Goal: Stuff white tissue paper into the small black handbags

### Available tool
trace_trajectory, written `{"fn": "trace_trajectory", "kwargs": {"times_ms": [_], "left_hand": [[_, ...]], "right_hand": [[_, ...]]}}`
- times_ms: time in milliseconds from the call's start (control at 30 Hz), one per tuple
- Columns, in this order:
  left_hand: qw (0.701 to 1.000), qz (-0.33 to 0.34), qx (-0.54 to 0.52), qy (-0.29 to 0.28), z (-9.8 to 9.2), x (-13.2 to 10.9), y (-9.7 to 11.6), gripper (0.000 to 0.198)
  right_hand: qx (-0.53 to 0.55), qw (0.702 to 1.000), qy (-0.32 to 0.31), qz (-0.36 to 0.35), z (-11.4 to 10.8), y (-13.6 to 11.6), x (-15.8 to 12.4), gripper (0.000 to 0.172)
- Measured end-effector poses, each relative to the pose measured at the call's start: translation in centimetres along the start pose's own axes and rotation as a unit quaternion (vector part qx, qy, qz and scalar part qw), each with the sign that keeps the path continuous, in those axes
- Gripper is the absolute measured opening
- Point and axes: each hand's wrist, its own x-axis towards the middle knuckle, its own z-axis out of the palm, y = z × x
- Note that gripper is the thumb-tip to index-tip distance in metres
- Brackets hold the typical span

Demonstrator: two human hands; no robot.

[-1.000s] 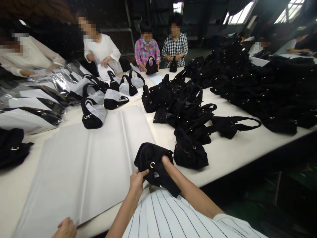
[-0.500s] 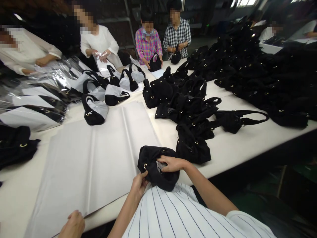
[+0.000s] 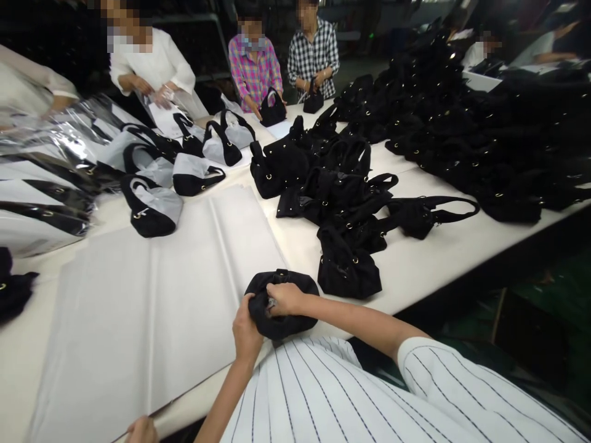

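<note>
Two-handed grip on a bunched black fabric handbag (image 3: pixel 290 326), left hand (image 3: pixel 246 335) curled round its near side, right hand (image 3: pixel 285 299) pressed across the top, fingers closed tight on the cloth! Bag held between both hands, against the edge of a white tissue sheet (image 3: pixel 138 320), over a white table (image 3: pixel 415 277). Just past the right hand, a heap of black handbags (image 3: pixel 346 271). Left of both hands, handbags stuffed with white paper (image 3: pixel 150 209), then clear plastic sleeves (image 3: pixel 46 141). Below the left hand, another person's hand (image 3: pixel 142 431) on the sheet. Dim workshop, green floor (image 3: pixel 545 314).
</note>
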Motion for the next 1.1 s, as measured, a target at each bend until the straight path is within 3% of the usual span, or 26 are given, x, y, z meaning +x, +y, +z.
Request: {"fn": "trace_trajectory", "kwargs": {"times_ms": [67, 167, 300, 400, 600, 767, 933, 1100], "left_hand": [[1.0, 0.024, 0.009, -0.007, 0.0, 0.2, -0.5, 0.038], [1.0, 0.019, 0.01, 0.009, 0.0, 0.3, -0.8, 0.035], [0.999, -0.024, 0.031, -0.007, 0.1, 0.4, -0.4, 0.035], [0.999, -0.014, 0.036, -0.021, 0.3, 0.3, 0.0, 0.05], [0.999, -0.033, 0.015, 0.02, 1.2, 0.1, 0.2, 0.066], [0.998, -0.042, 0.002, 0.046, 1.3, 0.5, -0.4, 0.054], [0.999, 0.007, -0.015, 0.033, 1.6, 0.1, -1.3, 0.037], [0.997, 0.059, -0.039, 0.035, 2.4, -0.8, -2.0, 0.044]], "right_hand": [[-0.059, 0.998, 0.026, 0.008, -0.3, -0.1, 0.3, 0.026], [-0.115, 0.992, 0.035, 0.028, -1.4, 0.3, 0.9, 0.026], [-0.086, 0.994, 0.063, 0.035, -2.9, 0.6, 0.7, 0.024], [-0.053, 0.998, 0.043, -0.004, -3.2, 0.3, -0.1, 0.019], [-0.079, 0.995, 0.036, -0.039, -2.0, -0.8, -0.6, 0.023], [-0.154, 0.987, -0.007, -0.035, -0.6, -0.8, 0.3, 0.02], [-0.134, 0.99, 0.004, 0.046, 0.8, -0.3, 1.1, 0.021], [-0.134, 0.983, 0.023, 0.122, 2.0, -1.2, 1.3, 0.023]]}}
